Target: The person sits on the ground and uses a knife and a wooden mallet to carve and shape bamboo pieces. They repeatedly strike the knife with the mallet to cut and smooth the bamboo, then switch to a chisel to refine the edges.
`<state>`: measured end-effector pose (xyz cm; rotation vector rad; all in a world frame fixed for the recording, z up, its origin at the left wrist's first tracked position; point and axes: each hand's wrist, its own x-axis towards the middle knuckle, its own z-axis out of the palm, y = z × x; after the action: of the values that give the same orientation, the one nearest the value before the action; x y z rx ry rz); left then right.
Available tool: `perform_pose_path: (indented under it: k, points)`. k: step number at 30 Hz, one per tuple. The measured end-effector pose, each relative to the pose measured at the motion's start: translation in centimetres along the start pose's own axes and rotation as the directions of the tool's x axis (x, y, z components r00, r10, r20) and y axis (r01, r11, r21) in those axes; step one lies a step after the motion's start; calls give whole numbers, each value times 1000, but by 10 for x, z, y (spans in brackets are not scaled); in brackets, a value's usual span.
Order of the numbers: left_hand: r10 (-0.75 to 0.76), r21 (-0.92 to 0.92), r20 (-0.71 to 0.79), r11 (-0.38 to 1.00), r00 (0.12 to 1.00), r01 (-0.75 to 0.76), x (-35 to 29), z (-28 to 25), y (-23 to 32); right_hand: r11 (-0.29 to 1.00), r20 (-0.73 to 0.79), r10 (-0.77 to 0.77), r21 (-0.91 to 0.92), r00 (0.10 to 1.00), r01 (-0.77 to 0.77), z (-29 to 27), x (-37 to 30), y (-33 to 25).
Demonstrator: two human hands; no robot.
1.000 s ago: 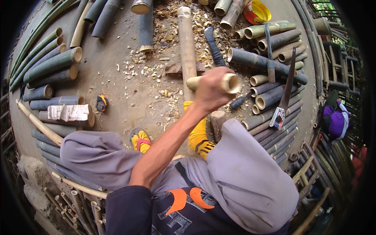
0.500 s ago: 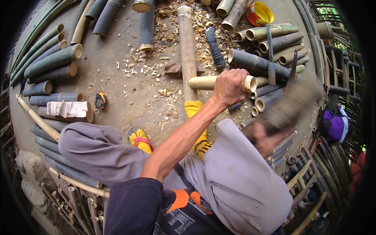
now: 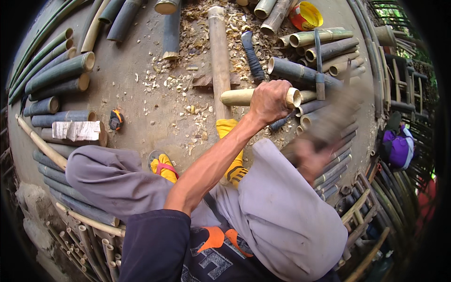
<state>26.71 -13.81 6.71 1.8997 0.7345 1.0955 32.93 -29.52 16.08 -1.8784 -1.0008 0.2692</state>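
Observation:
My left hand (image 3: pixel 270 100) is closed around a short, peeled, pale bamboo piece (image 3: pixel 235 97). The piece lies crosswise over a long thick pole (image 3: pixel 219 56) on the ground, its cut end showing to the right of my fist. To the right of my raised knee, my right hand (image 3: pixel 312 162) is smeared by motion. It grips the near end of a broad tool that looks like a machete (image 3: pixel 331 117); blur hides its exact shape. The machete slants up and away to the right, apart from the pale piece.
Cut bamboo tubes (image 3: pixel 58 77) line the left side; more tubes (image 3: pixel 300 73) are stacked at right. Shavings (image 3: pixel 188 80) litter the ground. A thin dark tool (image 3: pixel 319 61) lies against the right stack. Also around are a tape measure (image 3: pixel 116 120), a yellow-red container (image 3: pixel 306 15) and a purple bag (image 3: pixel 399 148).
The whole view has shifted slightly, so the scene sits further left. My left hand keeps its grip on the bamboo piece. My right hand and the machete stay blurred by motion.

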Motion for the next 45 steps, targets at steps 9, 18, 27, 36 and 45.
perform_pose_path:
  k: [9, 18, 27, 36, 45]
  points:
    - [-7, -7, -7, 1000, 1000, 7, -6, -10, -11, 982, 70, 28, 182, 997, -40, -27, 23, -50]
    - [-19, -7, 5, 1000, 1000, 19, -10, -33, -18, 962, 264, 208, 122, 942, -246, 11, -3, -6]
    - [-483, -659, -360, 737, 798, 149, -84, -172, -58, 846, 177, 472, -368, 864, -387, 68, -133, 95]
    - [-498, -665, -344, 728, 796, 167, -89, -172, -59, 763, 265, 591, -491, 762, -421, 69, -159, 135]
    - [-319, -291, -329, 930, 889, 226, -58, -110, -10, 722, 289, 636, -550, 716, -419, 61, -160, 150]
